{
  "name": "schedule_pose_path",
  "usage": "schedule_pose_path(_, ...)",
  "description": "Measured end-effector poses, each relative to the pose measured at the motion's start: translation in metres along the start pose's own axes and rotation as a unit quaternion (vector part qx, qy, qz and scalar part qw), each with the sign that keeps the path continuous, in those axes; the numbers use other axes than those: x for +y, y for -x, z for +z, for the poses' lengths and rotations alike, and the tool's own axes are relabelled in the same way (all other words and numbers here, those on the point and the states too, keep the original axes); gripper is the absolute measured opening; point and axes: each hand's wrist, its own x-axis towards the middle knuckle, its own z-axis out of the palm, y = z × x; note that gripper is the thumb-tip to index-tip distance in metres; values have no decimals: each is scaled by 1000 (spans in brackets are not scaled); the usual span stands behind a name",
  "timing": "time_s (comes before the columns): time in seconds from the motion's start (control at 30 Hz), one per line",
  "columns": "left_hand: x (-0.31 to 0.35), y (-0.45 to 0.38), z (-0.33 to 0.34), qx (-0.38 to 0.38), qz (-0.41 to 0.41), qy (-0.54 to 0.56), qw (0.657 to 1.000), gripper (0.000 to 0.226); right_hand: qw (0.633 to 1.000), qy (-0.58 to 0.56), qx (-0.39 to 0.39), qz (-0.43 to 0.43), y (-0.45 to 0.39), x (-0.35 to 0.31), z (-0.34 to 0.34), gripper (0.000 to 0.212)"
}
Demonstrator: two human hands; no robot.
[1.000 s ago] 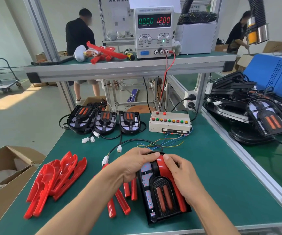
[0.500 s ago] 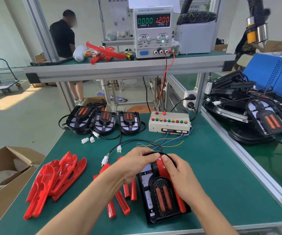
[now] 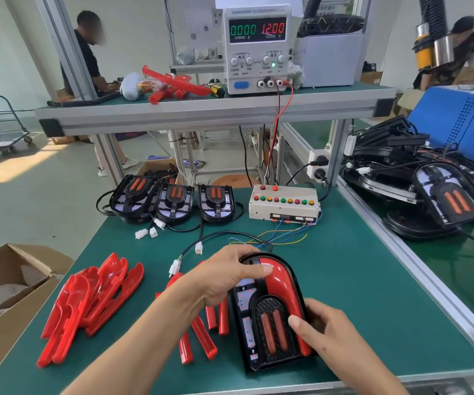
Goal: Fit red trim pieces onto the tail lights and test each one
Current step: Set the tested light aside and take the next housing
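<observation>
Green bench mat [image 3: 344,280]: near the front edge our left hand [image 3: 224,277] presses the red trim [image 3: 283,283] onto the tail light [image 3: 270,323], fingers curled over its top, right hand [image 3: 324,329] gripping its side; left half still bare, untested; three tail lights [image 3: 173,201] wait behind it.

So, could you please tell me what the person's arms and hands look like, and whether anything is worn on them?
Both forearms are bare as far as the picture reaches: no sleeves show. The left hand and the right hand wear no gloves, and no rings, watch or wristband show on either. The thumbnails that show are short and unpainted. No cables or markings on either arm.
</observation>
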Motion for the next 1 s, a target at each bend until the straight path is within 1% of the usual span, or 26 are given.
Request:
schedule_pose_path(0.1,2,-1,3,0,11,-14,1000,18,1000,9,28,4,2,3,3,16)
schedule_pose_path(0.23,4,-3,5,22,11,-21,999,21,998,4,57,-5,2,2,8,16)
schedule_pose_path(0.3,3,-4,5,30,-4,-9,999,24,999,1,49,11,0,1,7,23)
schedule_pose_path(0.4,1,-8,0,26,-45,89,995,18,996,-67,23,59,0,0,-3,42)
schedule_pose_path(0.47,4,-11,-4,28,-69,151,986,11,992,-101,11,75,3,0,-9,48)
schedule_pose_path(0.53,7,-14,-8,39,-80,174,981,9,992,-109,7,64,6,-1,-7,44)
schedule_pose_path(0.67,7,-14,-6,46,-76,167,982,16,992,-111,57,29,8,4,5,31)
schedule_pose_path(0.73,5,-14,-4,49,-73,169,982,17,992,-108,64,20,8,5,7,28)
schedule_pose_path(1.0,-4,-14,-4,48,-56,150,986,12,994,-84,67,14,14,6,4,26)
